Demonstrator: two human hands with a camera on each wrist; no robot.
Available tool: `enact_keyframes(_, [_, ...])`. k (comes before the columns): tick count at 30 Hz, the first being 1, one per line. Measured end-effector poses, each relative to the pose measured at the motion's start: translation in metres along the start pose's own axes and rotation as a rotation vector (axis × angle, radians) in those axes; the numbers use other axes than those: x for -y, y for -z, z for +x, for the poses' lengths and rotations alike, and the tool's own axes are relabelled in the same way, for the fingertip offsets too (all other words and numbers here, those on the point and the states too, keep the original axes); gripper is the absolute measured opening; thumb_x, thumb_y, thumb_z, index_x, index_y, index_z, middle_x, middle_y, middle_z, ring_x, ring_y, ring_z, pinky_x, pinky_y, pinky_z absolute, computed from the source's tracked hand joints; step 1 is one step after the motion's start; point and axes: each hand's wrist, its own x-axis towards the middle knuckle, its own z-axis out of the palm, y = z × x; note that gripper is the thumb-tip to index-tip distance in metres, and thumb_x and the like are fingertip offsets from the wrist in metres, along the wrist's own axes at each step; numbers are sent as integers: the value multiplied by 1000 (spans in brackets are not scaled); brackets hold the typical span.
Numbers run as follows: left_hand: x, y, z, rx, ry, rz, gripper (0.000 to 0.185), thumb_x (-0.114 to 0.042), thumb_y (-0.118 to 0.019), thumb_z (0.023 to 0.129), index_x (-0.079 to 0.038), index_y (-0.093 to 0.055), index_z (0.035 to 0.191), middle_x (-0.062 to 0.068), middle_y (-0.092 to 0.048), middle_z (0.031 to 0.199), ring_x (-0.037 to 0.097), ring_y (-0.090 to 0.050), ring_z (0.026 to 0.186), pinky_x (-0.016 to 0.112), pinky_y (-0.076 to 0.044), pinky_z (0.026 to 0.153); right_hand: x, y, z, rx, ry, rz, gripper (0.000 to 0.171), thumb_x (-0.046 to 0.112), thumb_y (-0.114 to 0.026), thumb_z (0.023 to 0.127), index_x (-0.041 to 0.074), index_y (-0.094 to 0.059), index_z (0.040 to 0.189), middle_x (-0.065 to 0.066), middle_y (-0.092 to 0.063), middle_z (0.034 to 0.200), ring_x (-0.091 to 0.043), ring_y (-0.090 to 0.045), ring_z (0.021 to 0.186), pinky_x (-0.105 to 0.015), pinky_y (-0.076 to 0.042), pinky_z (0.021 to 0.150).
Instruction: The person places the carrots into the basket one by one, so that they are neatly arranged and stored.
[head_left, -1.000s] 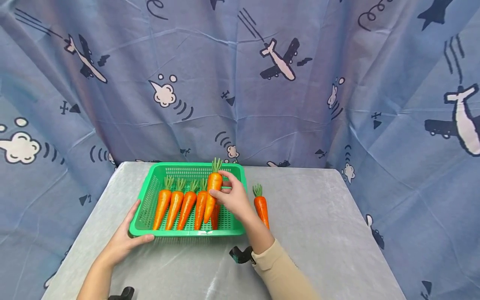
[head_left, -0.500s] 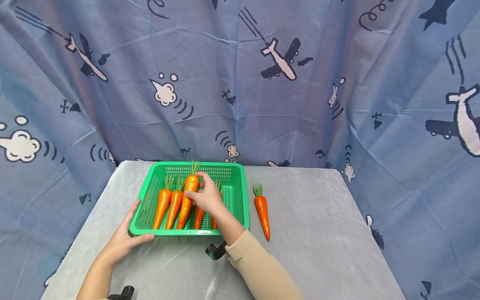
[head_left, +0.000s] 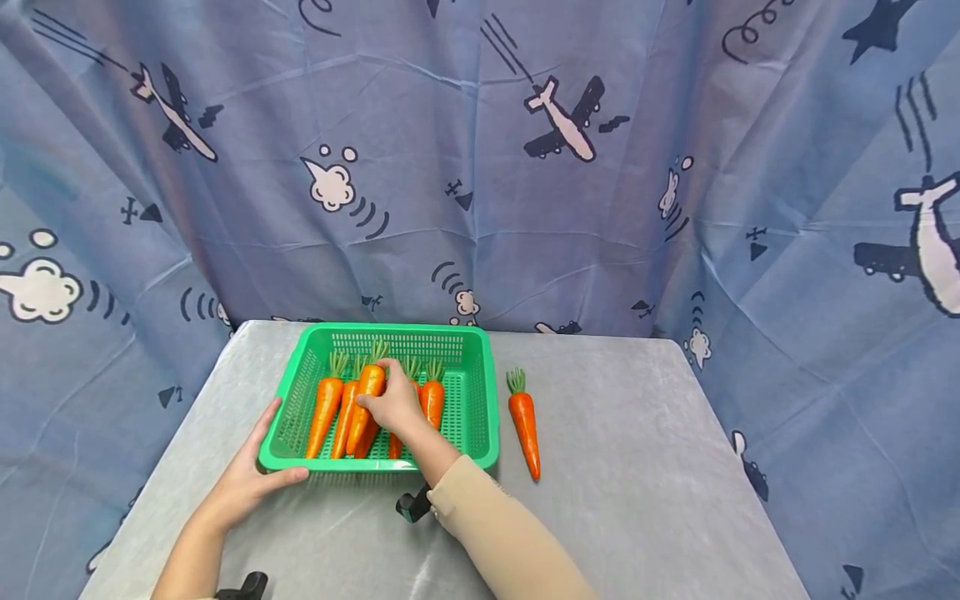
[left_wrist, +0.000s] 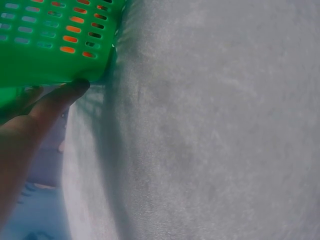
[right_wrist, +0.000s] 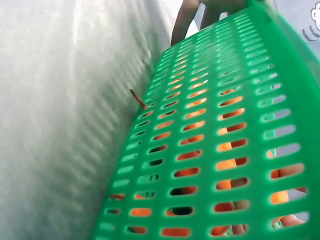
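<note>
Right hand (head_left: 393, 407) grips a carrot (head_left: 365, 395) by its upper body. Over the last second it has carried this carrot leftward across the green basket (head_left: 480, 392), from the right end of the row to a spot just right of the leftmost carrot (head_left: 325, 407), and lower, now resting on the others. Judgement: the carrot is being re-sited within the row, release pending. Left hand (head_left: 251, 471) clasps the basket's near-left corner, thumb along the front rim, unchanged. One loose carrot (head_left: 524, 421) lies on the table (head_left: 637, 433), just right of the basket.
</note>
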Motion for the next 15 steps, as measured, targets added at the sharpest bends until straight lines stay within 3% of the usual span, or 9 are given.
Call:
enact_keyframes(3, [-1,0,0,-5,0,11,115,-3,-80,84,-30,-2,164,30,-25,160,-2,-52,120,8,-40,93,-1,-3,1,8,-1,-41,65,25,-78,91,23,-46,147,-7,-61,131,-24,-63,105,-40,-55,80])
enact_keyframes(7, [-1,0,-1,-7,-3,11,116,-2,-80,84,-30,-1,164,29,-24,161,-3,-51,120,8,-40,93,-3,-5,1,26,8,-83,67,29,-77,92,23,-42,149,-11,-58,127,-24,-61,101,-39,-55,78])
enact_keyframes(15, [0,-1,1,6,-17,-10,115,0,-78,84,-28,-1,164,32,-27,158,0,-55,118,10,-43,92,-4,-4,-1,31,30,-123,77,29,-81,87,24,-41,153,-12,-53,134,-25,-59,106,-40,-55,82])
